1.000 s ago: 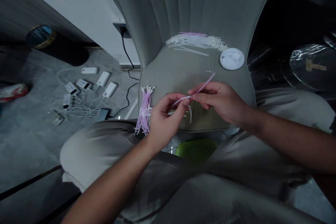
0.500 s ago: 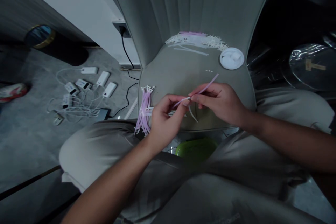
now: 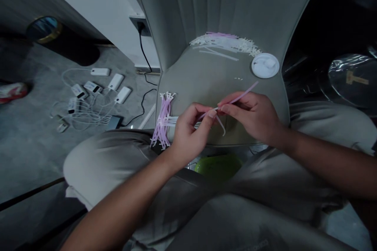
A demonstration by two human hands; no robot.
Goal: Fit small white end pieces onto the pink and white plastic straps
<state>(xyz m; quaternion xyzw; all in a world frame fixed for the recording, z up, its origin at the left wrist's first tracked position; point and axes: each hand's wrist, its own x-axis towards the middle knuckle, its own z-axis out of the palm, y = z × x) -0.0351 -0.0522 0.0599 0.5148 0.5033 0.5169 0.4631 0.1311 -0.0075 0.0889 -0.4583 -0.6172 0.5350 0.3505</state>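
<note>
Over the chair seat [image 3: 203, 82], my left hand [image 3: 190, 133] pinches a thin pink tube [image 3: 202, 117] near a small white joint [image 3: 216, 108]. My right hand [image 3: 257, 119] is closed on another pink tube [image 3: 246, 91], whose free end points up to the right. Between the fingertips the two tubes meet at the white joint. A pale strand [image 3: 221, 125] hangs down from there, bent at its tip. Beside my left hand lies a bundle of pink tubes [image 3: 165, 113] with white ends, crossed by white tubes [image 3: 172, 121] partly hidden behind the hand.
At the seat's back lies a heap of white and pink tubes [image 3: 225, 42]. A round white dish [image 3: 273, 73] with white pieces stands at the right edge, and tiny white bits [image 3: 238, 79] lie before it. Cabled white devices [image 3: 123, 95] and a black bin [image 3: 70, 47] are on the floor.
My right hand has moved slightly right, and more of the white joint shows between the fingertips. The hanging strand now bends at its tip. The whole view has shifted a little.
</note>
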